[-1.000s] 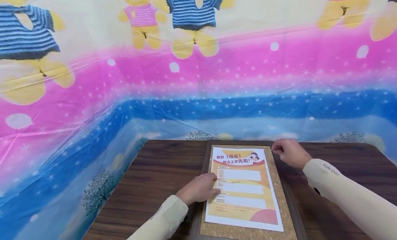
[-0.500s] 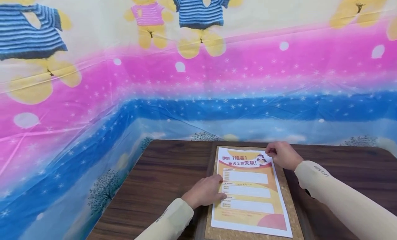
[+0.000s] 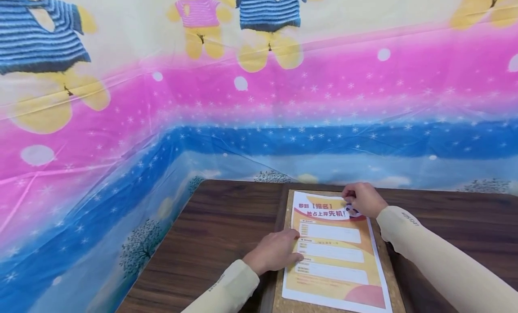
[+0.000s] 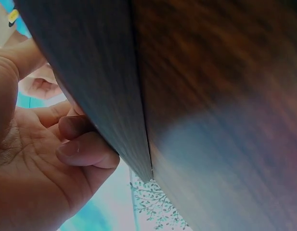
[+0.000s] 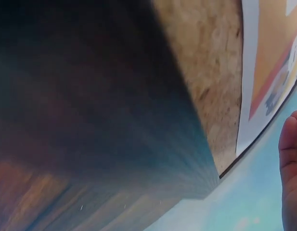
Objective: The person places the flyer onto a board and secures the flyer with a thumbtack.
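Observation:
A printed poster (image 3: 332, 250) in orange, yellow and white lies on a cork board (image 3: 385, 264) with a dark wooden frame. My left hand (image 3: 273, 251) rests at the poster's left edge, thumb and index fingertips on the paper; the left wrist view shows other fingers of the left hand (image 4: 37, 159) curled toward the palm beside the frame. At the poster's top right corner is my right hand (image 3: 366, 200), thumb and index finger brought together over the printed figure. Whether they hold something small cannot be seen. Only the edge of the right hand (image 5: 291, 154) shows in the right wrist view.
The board lies on a dark wood-grain table (image 3: 218, 223). Behind and left of the table hangs a patterned cloth (image 3: 283, 97) with bears, snowflakes and trees, close to the table's edges.
My right hand has moved left, from beside the board's top right corner onto the poster's corner. The left hand keeps its place at the poster's left edge; the view has shifted slightly.

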Demonstrator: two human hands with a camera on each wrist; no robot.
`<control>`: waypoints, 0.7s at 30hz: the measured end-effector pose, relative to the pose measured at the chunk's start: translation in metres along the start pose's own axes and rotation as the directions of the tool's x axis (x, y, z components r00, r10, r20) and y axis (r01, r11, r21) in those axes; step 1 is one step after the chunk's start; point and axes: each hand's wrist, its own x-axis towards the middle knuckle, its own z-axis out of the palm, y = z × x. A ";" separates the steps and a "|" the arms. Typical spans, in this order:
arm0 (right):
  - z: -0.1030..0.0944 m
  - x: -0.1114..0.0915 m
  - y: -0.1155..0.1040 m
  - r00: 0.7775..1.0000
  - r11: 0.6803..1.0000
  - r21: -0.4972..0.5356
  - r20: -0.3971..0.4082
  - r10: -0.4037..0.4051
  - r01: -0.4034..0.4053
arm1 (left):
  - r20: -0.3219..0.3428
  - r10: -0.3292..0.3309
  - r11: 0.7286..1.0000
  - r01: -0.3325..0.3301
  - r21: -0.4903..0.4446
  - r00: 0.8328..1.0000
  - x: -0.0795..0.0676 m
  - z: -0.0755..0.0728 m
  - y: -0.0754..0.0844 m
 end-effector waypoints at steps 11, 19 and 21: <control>0.010 0.016 0.004 0.998 0.999 0.014 0.043 0.047 -0.047 | 0.001 -0.007 1.000 0.007 0.014 1.000 -0.001 -0.001 0.003; 0.012 0.022 0.003 0.987 0.990 0.057 0.102 0.121 -0.127 | 0.024 -0.022 1.000 0.023 -0.007 0.999 -0.001 -0.001 0.001; 0.014 0.025 0.005 0.988 0.991 0.052 0.102 0.119 -0.124 | 0.022 -0.025 1.000 0.025 -0.005 0.999 -0.002 -0.001 0.000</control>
